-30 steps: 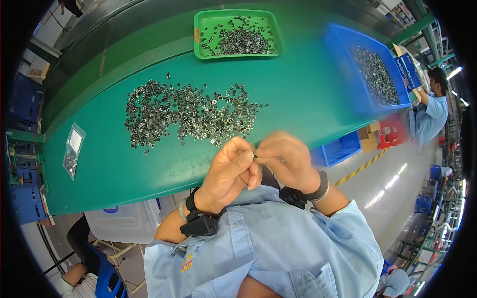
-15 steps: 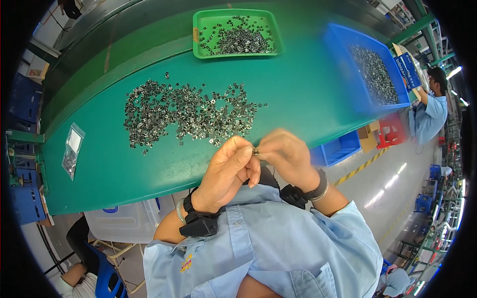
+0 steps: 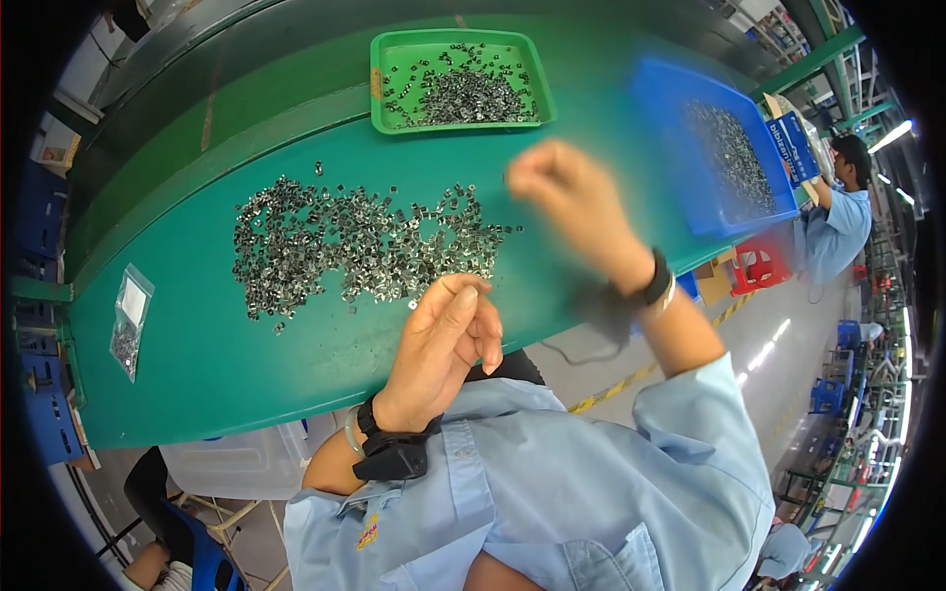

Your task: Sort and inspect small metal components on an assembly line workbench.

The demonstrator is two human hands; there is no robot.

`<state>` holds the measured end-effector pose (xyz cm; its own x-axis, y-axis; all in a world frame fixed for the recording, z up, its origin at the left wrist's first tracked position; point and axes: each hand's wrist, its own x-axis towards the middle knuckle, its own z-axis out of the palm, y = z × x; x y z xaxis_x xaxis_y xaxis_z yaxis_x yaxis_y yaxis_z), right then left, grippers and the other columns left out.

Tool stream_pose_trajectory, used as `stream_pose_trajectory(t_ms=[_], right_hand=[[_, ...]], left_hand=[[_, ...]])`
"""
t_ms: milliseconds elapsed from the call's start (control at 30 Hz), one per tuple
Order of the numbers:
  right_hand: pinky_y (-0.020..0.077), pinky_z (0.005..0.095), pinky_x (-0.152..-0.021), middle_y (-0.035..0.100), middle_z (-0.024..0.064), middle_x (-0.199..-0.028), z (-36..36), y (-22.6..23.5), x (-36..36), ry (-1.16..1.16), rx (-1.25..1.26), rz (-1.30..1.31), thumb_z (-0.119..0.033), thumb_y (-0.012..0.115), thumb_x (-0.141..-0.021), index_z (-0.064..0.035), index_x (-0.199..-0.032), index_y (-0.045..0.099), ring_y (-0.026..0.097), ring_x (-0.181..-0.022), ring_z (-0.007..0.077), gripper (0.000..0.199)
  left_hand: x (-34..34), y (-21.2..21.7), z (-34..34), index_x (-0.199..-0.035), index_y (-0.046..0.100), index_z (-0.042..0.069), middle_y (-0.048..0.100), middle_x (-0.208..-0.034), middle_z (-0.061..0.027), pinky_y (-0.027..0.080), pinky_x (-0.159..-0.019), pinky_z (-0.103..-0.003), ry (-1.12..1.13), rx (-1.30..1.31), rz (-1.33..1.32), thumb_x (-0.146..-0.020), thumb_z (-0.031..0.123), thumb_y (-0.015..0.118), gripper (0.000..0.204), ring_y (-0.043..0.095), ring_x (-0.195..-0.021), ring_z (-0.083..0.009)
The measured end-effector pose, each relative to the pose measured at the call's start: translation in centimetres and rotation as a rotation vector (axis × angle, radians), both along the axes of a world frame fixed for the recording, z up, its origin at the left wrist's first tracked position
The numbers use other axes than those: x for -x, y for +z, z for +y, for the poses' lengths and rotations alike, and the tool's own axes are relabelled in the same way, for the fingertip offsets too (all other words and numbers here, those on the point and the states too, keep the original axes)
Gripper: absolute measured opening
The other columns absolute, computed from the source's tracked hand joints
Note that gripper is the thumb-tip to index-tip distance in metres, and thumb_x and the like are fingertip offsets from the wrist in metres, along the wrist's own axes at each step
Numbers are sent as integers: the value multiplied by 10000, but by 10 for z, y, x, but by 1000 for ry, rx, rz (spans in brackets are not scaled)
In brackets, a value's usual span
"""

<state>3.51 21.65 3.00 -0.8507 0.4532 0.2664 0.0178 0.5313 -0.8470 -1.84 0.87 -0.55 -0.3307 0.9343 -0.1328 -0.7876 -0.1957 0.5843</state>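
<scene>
My right hand [image 3: 567, 192] is raised over the table, right of the loose pile and below the green tray. It is smeared by motion, with its fingers pinched and a small dark metal piece [image 3: 506, 178] at their tips. Near the front edge, my left hand [image 3: 448, 330] has its thumb pressed to the curled index finger; anything between them is hidden. Just beyond it spreads a pile of small square metal pieces [image 3: 296, 241]. More such pieces lie in the green tray [image 3: 463, 126] at the back.
At the right stands a blue bin [image 3: 680, 163] of small metal pieces, a blue box [image 3: 791, 148] beside it. A clear plastic bag [image 3: 130, 315] lies on the green table [image 3: 197, 384] at the left. A red stool [image 3: 757, 268] and a co-worker [image 3: 838, 217] are farther right.
The hands were together over the front edge, with a small metal piece between their fingertips. My right hand has moved away, up and forward; my left hand has stayed nearly in place.
</scene>
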Motion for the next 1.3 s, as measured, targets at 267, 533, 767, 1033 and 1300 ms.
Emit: stream_pose_trajectory(t_ms=[267, 533, 767, 1033, 1300], right_hand=[[490, 270, -757, 639, 49, -904, 51, 28, 43, -13, -121, 68, -88, 622, -848, 1, -949, 615, 602, -843, 125, 135], [475, 325, -763, 610, 56, -900, 26, -2, -21, 301, -455, -233, -79, 664, -781, -58, -922, 638, 587, -848, 220, 145], [471, 338, -727, 604, 48, -876, 18, -6, -29, 316, -498, -208, -55, 672, -752, -66, -874, 629, 578, -816, 235, 131], [467, 351, -682, 594, 57, -822, -33, 4, -51, 227, -373, -4, -18, 696, -711, -51, -844, 599, 581, -770, 251, 168], [468, 346, -632, 600, 67, -823, -60, -1, -59, 176, -453, 120, -6, 716, -682, -46, -843, 596, 587, -733, 244, 205]], left_hand=[[5, -6, -5, -1128, 449, 54, 568, -822, -82, 455, -556, -274, -81, -77, -33, -987, 191, 419, 199, 549, -626, -147], [3, -5, -4, -1117, 455, 44, 544, -799, -90, 454, -528, -296, -114, -39, 2, -982, 164, 413, 185, 531, -587, -151], [1, -8, -3, -1111, 467, 47, 573, -826, -73, 460, -550, -272, -89, -81, -12, -980, 160, 435, 176, 555, -629, -140], [-8, 7, 6, -1079, 467, 18, 566, -839, -87, 455, -525, -270, 2, 133, 146, -977, 185, 445, 196, 550, -605, -136], [-13, 6, 0, -1031, 478, 21, 577, -842, -87, 459, -530, -268, 0, 120, 177, -980, 187, 439, 177, 560, -617, -134]])
